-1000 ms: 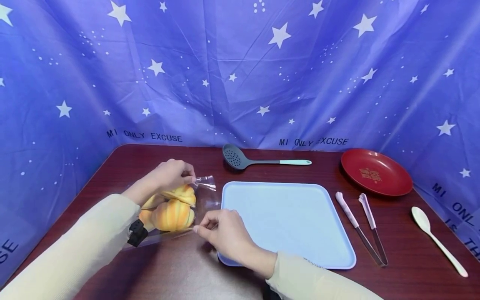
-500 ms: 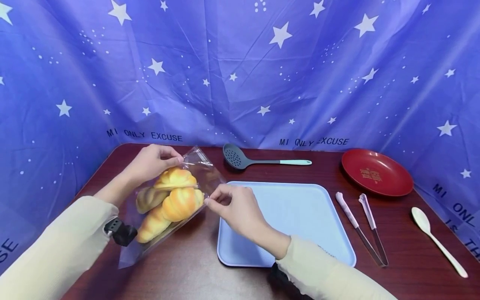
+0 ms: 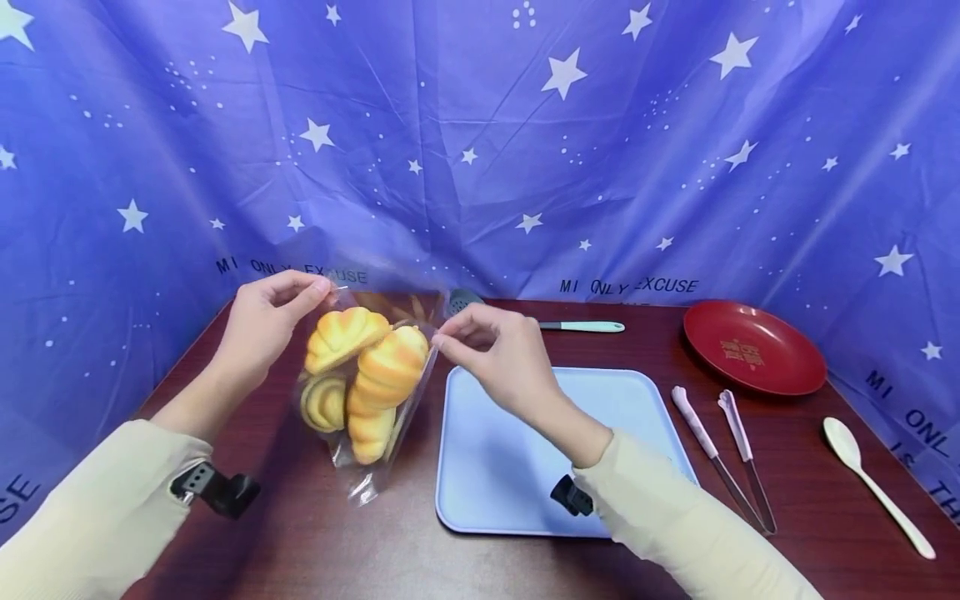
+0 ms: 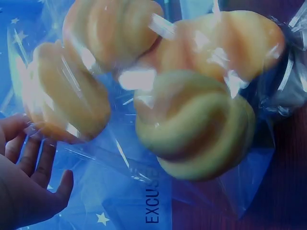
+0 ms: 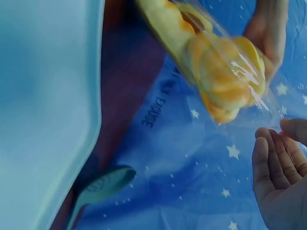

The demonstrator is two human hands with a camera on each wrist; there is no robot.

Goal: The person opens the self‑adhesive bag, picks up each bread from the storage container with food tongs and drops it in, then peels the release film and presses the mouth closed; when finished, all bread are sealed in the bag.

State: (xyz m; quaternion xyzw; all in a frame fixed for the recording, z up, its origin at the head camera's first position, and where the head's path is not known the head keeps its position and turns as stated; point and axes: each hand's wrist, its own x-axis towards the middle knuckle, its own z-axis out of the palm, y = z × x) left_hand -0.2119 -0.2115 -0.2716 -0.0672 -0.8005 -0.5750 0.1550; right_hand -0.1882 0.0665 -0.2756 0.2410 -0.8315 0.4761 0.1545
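Between both hands hangs a clear plastic bag [image 3: 363,487] holding several bread pieces. A shell-shaped bread [image 3: 341,335] is at its upper left, a twisted roll [image 4: 196,124] lies lower, and a ridged croissant-like bread [image 3: 392,367] is on the right. The left hand [image 3: 266,321] pinches the bag's upper left edge between thumb and fingers. Opposite it, the right hand [image 3: 510,354] pinches the upper right edge, as the right wrist view also shows with that hand [image 5: 283,177]. The bag's crinkled lower end hangs over the dark red table [image 3: 300,550].
A light blue tray [image 3: 517,492] lies right of the bag, partly under the right forearm. Behind it is a slotted skimmer [image 3: 585,327], its head partly covered by the right hand. Tongs [image 3: 738,450], a red plate [image 3: 795,367] and a white spoon [image 3: 873,483] lie farther right.
Both hands have lifted the bag's top edge up and away, the right hand also moving rightward. The bag has swung from slanted to nearly upright, its bread settling lower in it.
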